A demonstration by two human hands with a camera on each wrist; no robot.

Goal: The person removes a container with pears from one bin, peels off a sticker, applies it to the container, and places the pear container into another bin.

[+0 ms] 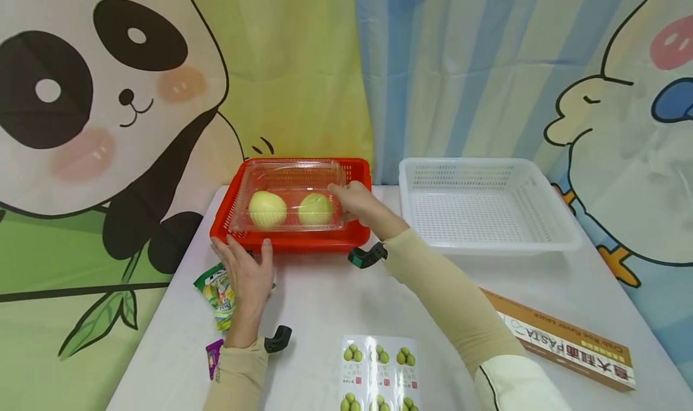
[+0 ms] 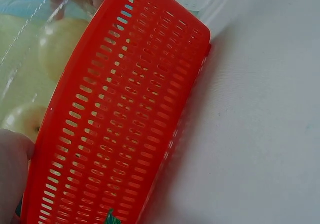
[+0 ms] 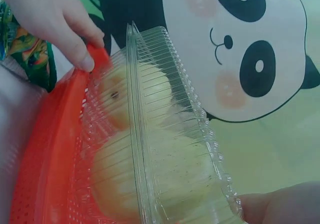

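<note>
Clear plastic box (image 1: 291, 195) with two pale green apples (image 1: 267, 209) inside, sitting in a red basket (image 1: 357, 237) near the far left of the white table (image 1: 325, 290). Lid closed over the fruit, ribbed sides plain in the right wrist view (image 3: 165, 134). Right hand (image 1: 357, 201) laid on the box's right end, fingers bent over its top edge and holding it. Left hand (image 1: 246, 272) at the basket's near rim, fingers spread fairly wide and straight, tips touching the red edge; in the right wrist view a fingertip (image 3: 82, 59) pressed on that rim. Slotted red wall (image 2: 125, 129) filling the left wrist view, apples dim behind it.

Just beside the left hand, partly under it, a green snack packet (image 1: 216, 287); a small purple wrapper (image 1: 213, 357) nearer the table's front edge. Sheet of fruit stickers (image 1: 376, 372) at the front, between the forearms. White basket (image 1: 487, 203) to the right of the red one, close but apart. Long pasta carton (image 1: 563, 339) lying along the right side. Panda cloth (image 1: 97, 98) hanging behind.
</note>
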